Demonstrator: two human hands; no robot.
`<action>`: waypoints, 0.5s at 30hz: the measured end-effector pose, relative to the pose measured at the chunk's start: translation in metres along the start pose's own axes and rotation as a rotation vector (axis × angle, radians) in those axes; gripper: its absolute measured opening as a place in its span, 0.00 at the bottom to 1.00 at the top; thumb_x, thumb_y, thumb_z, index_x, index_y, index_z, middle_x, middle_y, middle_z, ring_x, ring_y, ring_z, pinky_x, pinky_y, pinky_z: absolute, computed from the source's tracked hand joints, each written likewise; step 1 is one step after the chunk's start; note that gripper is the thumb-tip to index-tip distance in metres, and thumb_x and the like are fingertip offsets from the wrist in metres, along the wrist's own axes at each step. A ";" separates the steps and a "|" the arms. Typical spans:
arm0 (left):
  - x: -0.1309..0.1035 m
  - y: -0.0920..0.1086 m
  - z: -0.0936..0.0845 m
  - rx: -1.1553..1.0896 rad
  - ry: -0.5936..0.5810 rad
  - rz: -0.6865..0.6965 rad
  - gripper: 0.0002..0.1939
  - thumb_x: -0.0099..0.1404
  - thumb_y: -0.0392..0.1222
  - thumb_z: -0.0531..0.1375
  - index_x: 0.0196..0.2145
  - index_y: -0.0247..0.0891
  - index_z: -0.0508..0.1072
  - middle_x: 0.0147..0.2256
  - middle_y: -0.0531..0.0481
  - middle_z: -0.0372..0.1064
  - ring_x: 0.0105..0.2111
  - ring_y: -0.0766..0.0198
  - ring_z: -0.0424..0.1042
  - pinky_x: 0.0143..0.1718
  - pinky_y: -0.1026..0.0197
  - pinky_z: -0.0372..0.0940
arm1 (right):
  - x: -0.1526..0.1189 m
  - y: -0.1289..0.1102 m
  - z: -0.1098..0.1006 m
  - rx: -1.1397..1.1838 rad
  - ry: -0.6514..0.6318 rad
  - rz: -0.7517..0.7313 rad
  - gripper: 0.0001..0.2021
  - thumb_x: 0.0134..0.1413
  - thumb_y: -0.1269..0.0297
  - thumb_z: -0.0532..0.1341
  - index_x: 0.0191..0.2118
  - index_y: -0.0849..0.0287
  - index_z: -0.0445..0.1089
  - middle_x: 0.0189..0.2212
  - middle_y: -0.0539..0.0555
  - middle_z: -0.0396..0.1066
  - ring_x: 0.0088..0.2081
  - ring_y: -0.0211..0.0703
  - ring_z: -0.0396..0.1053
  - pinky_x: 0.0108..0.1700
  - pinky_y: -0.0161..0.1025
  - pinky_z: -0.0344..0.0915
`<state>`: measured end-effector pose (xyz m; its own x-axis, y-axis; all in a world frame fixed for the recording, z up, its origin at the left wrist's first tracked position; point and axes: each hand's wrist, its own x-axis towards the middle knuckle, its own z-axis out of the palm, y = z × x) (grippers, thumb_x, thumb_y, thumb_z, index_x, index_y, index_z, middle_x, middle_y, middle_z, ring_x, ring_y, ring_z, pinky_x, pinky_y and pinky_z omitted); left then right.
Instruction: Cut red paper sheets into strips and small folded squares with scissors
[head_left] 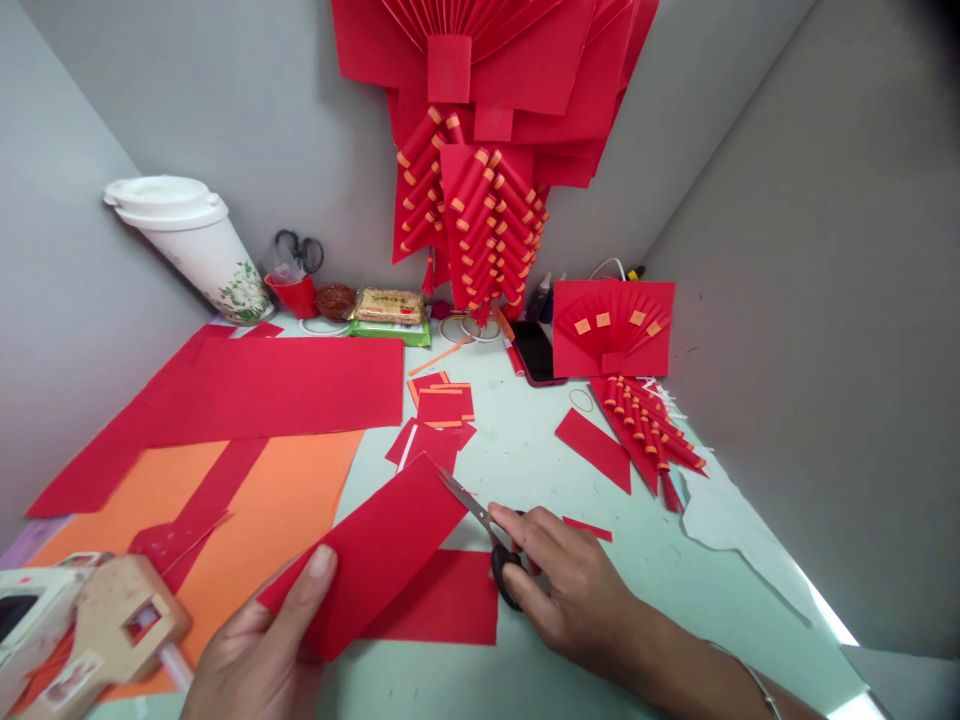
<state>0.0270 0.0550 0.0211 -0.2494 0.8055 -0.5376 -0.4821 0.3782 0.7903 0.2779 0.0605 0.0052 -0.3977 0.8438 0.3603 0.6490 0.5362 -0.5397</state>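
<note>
My left hand [274,630] grips a rectangular piece of red paper [390,545] by its lower left end, thumb on top. In my right hand [566,580] is a pair of scissors [480,512] with black handles, my fingers in the loops. The blade tips lie at the upper right edge of the red paper; whether they are cutting into it I cannot tell. Under the held piece, another red paper sheet [457,600] lies flat on the table. A narrow red strip [587,528] rests just beyond my right hand.
Small red pieces with orange edges [444,404] lie mid-table. Large red sheets [300,385] and orange paper [300,490] cover the left, near a beige glue gun [124,620]. A white cup [187,240], a phone [534,350] and paper firecracker decorations [480,220] are at the back.
</note>
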 end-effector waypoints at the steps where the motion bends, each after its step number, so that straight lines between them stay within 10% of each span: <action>1: -0.001 0.001 0.000 -0.041 0.000 -0.036 0.19 0.54 0.46 0.71 0.45 0.48 0.79 0.43 0.54 0.81 0.38 0.54 0.80 0.33 0.61 0.77 | 0.000 0.000 0.000 -0.006 -0.001 -0.001 0.22 0.63 0.70 0.53 0.62 0.64 0.61 0.36 0.60 0.72 0.34 0.48 0.71 0.35 0.44 0.74; 15: -0.003 0.005 0.005 -0.088 0.040 -0.077 0.19 0.49 0.45 0.74 0.40 0.50 0.80 0.42 0.56 0.81 0.38 0.51 0.80 0.32 0.56 0.78 | -0.002 0.000 0.001 -0.052 0.014 -0.029 0.22 0.65 0.71 0.51 0.64 0.61 0.57 0.42 0.61 0.74 0.39 0.49 0.73 0.40 0.44 0.75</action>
<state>0.0301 0.0566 0.0283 -0.2413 0.7556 -0.6089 -0.5728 0.3956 0.7179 0.2785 0.0590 0.0038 -0.4076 0.8276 0.3859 0.6706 0.5582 -0.4886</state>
